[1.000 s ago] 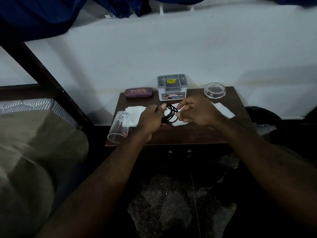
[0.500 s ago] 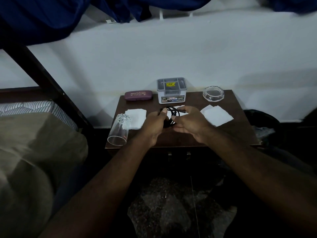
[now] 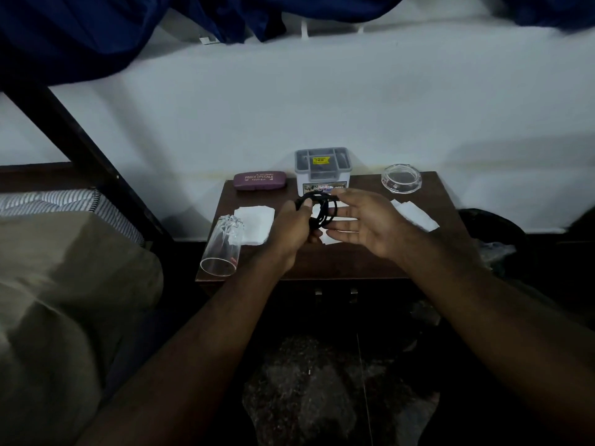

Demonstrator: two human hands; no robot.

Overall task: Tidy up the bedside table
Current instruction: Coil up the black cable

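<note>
Cable: you hold the black cable (image 3: 318, 209) coiled in loops just above the middle of the table (image 3: 338, 262), at frame centre.
Box: a white box (image 3: 323, 175) with a grey lid stands at the table's back edge, just above the cable in the frame. The lid is on, so its contents are hidden.
Case: a maroon case (image 3: 260, 181) lies closed, left of the box.
Dish: a clear glass dish (image 3: 401, 181) sits at the back right corner.
Glass: a tumbler (image 3: 222, 249) lies on its side at the front left edge, mouth toward the lower left.
Left hand: your left hand (image 3: 294, 226) grips the coil, fingers curled around the loops, thumb on top.
Right hand: your right hand (image 3: 370, 223) has its fingers straight and palm turned toward the coil, fingertips at the loops. You cannot tell whether they touch.
Surface: dark wood, with white napkins (image 3: 254, 223) left, middle and right.
Room: white wall (image 3: 289, 107) behind, blue cloth (image 3: 80, 33) hanging at the top, a bed (image 3: 64, 268) at the left.
</note>
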